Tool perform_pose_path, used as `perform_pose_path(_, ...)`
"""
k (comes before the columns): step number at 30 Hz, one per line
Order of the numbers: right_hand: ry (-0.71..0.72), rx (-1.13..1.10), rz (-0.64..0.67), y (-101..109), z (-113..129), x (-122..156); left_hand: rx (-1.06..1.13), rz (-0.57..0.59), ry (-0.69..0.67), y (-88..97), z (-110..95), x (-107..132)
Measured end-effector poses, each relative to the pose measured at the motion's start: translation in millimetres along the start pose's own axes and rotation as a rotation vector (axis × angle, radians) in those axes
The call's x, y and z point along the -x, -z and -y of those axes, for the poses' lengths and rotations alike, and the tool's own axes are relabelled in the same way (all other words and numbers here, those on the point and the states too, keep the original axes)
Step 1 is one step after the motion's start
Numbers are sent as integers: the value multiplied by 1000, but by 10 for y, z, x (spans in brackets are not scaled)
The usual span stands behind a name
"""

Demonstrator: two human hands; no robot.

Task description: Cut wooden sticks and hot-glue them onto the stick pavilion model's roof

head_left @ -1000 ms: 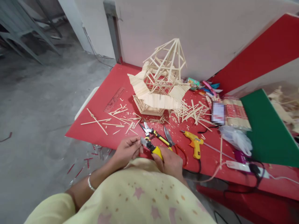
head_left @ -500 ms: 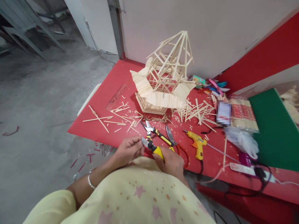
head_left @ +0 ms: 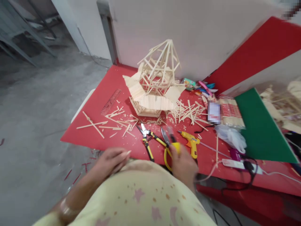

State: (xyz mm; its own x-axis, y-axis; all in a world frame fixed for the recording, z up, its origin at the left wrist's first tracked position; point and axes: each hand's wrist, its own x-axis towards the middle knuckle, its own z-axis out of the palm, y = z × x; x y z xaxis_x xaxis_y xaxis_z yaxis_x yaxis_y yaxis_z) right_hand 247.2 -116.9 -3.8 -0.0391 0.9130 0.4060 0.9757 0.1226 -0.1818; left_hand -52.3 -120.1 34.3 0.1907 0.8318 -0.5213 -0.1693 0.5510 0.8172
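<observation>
My right hand [head_left: 184, 163] is closed round the yellow-and-black handle of a utility knife [head_left: 175, 146], blurred by motion, its blade pointing away from me over the shears. At the table's front edge, my left hand [head_left: 113, 161] has its fingers pressed together; a small pale tip shows at the fingertips, too small to name. Yellow-and-black cutting pliers [head_left: 147, 146] lie open between the hands. Pointed shears [head_left: 165, 136] lie partly under my right hand. Beyond stands a pagoda-like model of wooden sticks [head_left: 155, 102], with an open frame on top and slatted panels round it.
Loose sticks [head_left: 190, 111] and offcuts litter the red table [head_left: 89, 138]. A yellow glue gun [head_left: 191, 142] lies right of my right hand, near a plastic bag [head_left: 231, 138] and a power strip [head_left: 237, 164]. A clear ruler [head_left: 111, 102] lies left; a green board [head_left: 261, 128] stands right.
My right hand has carried the utility knife to the right, away from my left hand. My left hand has moved left and slightly down. The view has shifted a little to the right.
</observation>
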Motion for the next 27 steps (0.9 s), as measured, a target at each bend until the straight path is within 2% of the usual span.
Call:
perform_pose_path(1,-138,75,-63,18,-100,-46,5,-50,2,82,41,-12)
perform_pose_path(2,-213,113,-95,22,-196,-130,6,-94,-17,140,78,-53)
perform_pose_path(4,-215,143,-27,-16,-362,-429,9,-123,-77,148,115,-210)
perform_pose_path(6,-249,211,101,-102,-492,-874,46,-108,-183,15,77,-404)
perform_pose_path(9,-318,209,308,-195,-623,-1590,146,-35,-275,-282,-122,-586)
perform_pose_path(11,-312,176,310,-174,-661,-1934,233,-3,-297,-416,-302,-592)
perform_pose_path(13,-290,142,275,-100,-643,-2103,313,2,-325,-462,-470,-548)
perform_pose_path(15,-262,112,237,-3,-549,-2101,358,-12,-372,-448,-612,-504)
perform_pose_path(17,-226,31,189,100,-358,-1959,359,-18,-432,-427,-734,-491)
perform_pose_path(19,-183,-308,98,195,-73,-1712,342,-2,-486,-437,-849,-510)
perform_pose_path(20,-150,-496,106,232,96,-1567,336,7,-503,-459,-905,-527)
perform_pose_path(22,-87,-863,245,266,448,-1289,334,13,-508,-527,-1009,-567)
perform_pose_path(24,-55,-1168,465,233,752,-1101,348,0,-498,-606,-1091,-613)
perform_pose_path(25,-67,-1274,534,196,863,-1055,358,-7,-493,-640,-1122,-638)
perform_pose_path(27,-110,-1397,590,103,985,-1046,377,-15,-486,-682,-1169,-695)
